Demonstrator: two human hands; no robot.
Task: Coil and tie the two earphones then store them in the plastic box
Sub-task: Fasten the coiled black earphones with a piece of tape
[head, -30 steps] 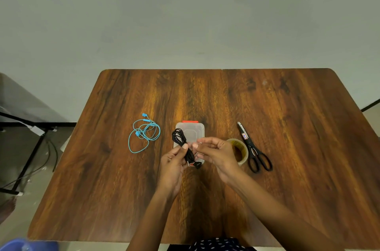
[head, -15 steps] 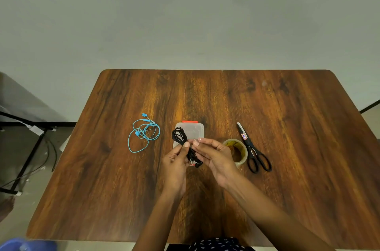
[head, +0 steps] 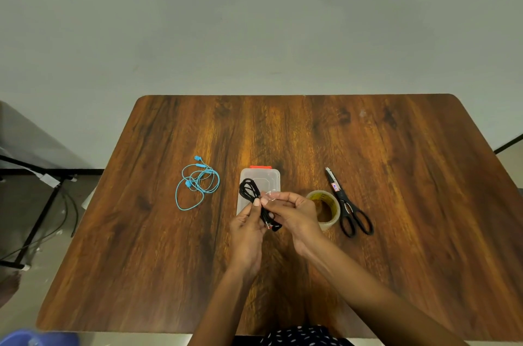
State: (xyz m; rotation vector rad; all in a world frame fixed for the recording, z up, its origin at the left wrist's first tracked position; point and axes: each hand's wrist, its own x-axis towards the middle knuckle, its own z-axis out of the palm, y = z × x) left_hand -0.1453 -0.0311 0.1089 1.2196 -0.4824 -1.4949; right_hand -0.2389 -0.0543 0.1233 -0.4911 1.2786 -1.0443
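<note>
My left hand [head: 246, 235] pinches a coiled black earphone [head: 250, 189] at mid-bundle, its loops fanning up over the plastic box [head: 268, 179]. My right hand [head: 297, 214] pinches a small clear piece of tape [head: 271, 195] against the same black bundle. The bundle's lower end with the earbuds sticks out between my two hands. The translucent box with a red clasp lies closed on the wooden table [head: 396, 204], partly behind my hands. A blue earphone [head: 198, 182] lies loosely looped on the table to the left of the box.
A roll of clear tape [head: 325, 208] sits right beside my right hand. Black scissors [head: 349, 205] lie just right of the roll, blades pointing away from me. A blue object [head: 19, 338] shows at the bottom left corner, below the table edge.
Both hands have shifted slightly away from me with the black bundle. My right fingers have come closer onto the bundle, with a clear tape piece now visible at their tips.
</note>
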